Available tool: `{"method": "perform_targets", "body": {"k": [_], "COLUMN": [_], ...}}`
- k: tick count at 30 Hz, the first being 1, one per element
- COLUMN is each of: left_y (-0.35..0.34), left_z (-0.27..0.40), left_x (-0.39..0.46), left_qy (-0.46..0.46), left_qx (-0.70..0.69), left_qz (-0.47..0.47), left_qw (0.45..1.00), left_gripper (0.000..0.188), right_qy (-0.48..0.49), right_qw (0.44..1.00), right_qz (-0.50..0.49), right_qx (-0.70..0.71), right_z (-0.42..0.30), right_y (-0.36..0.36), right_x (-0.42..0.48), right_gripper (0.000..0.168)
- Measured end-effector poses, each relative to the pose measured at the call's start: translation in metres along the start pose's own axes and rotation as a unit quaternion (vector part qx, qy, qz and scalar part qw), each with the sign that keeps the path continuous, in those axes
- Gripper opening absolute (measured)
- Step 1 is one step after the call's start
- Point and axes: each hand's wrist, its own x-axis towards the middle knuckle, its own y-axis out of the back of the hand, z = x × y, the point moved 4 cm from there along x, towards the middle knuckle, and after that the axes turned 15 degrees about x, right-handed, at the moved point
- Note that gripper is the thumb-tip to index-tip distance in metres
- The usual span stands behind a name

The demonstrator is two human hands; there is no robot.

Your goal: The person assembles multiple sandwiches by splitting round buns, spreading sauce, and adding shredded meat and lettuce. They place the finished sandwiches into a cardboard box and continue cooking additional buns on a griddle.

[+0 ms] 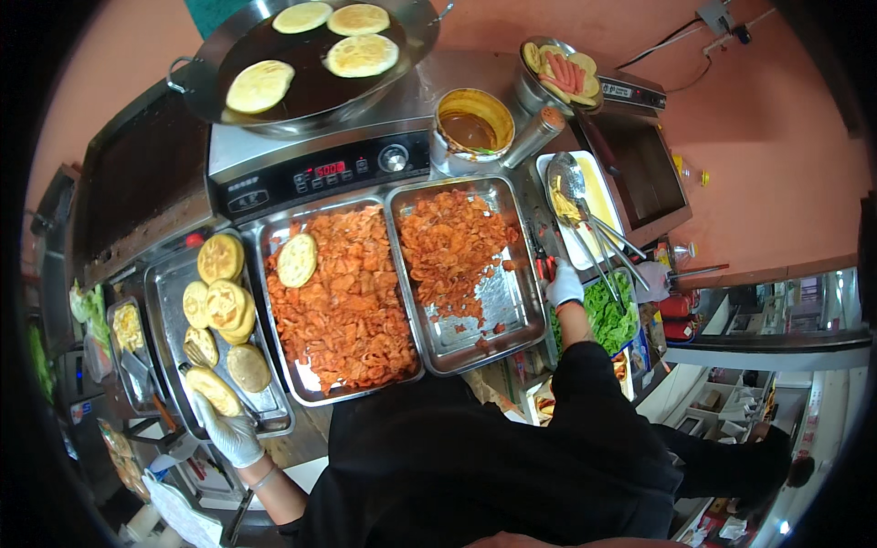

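My gloved left hand [233, 431] grips a round flatbread [213, 392] over the near end of a steel tray [161, 308] that bears more flatbreads. My gloved right hand [564, 283] is closed around the red handles of a tool [546, 266], whose kind I cannot tell, beside the right meat tray. Between my hands are two steel trays of reddish sliced meat [342, 301], [449, 253]; one flatbread [297, 260] lies on the meat in the left one. A tray of green lettuce [606, 312] is just right of my right hand.
A large pan [308, 75] with several flatbreads stands on a cooker [322, 168]. Behind the meat trays are a sauce pot [474, 130], a metal shaker [534, 137] and a bowl of sausages and flatbreads [562, 72]. A white tray [586, 212] holds ladles and tongs. Another person's dark sleeve [733, 462] shows at right.
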Motion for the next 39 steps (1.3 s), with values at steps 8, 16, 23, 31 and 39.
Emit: {"method": "perform_targets", "body": {"k": [8, 16, 23, 31, 39], "left_y": [-0.119, -0.202, -0.207, -0.170, -0.158], "left_z": [-0.080, -0.088, -0.082, -0.074, -0.056], "left_x": [-0.016, -0.071, -0.082, -0.080, -0.080], "left_qy": [0.121, 0.267, 0.262, 0.172, 0.109], "left_qx": [0.018, -0.206, -0.269, -0.245, -0.173], "left_qz": [-0.219, -0.217, -0.231, -0.209, -0.219], "left_qw": [0.968, 0.916, 0.897, 0.931, 0.954], "left_gripper": [0.046, 0.039, 0.040, 0.047, 0.054], "right_qy": [-0.018, 0.159, 0.175, 0.178, 0.139], "right_qw": [0.994, 0.952, 0.501, 0.478, 0.506], "right_qz": [-0.105, -0.101, -0.629, -0.708, -0.705], "right_qx": [-0.001, 0.240, 0.568, 0.488, 0.477], "right_z": [0.002, -0.012, -0.271, -0.306, -0.309], "right_y": [0.007, 0.047, 0.063, 0.062, 0.064], "right_x": [0.013, -0.038, -0.201, -0.243, -0.243], "right_gripper": [0.054, 0.051, 0.039, 0.041, 0.034]}}
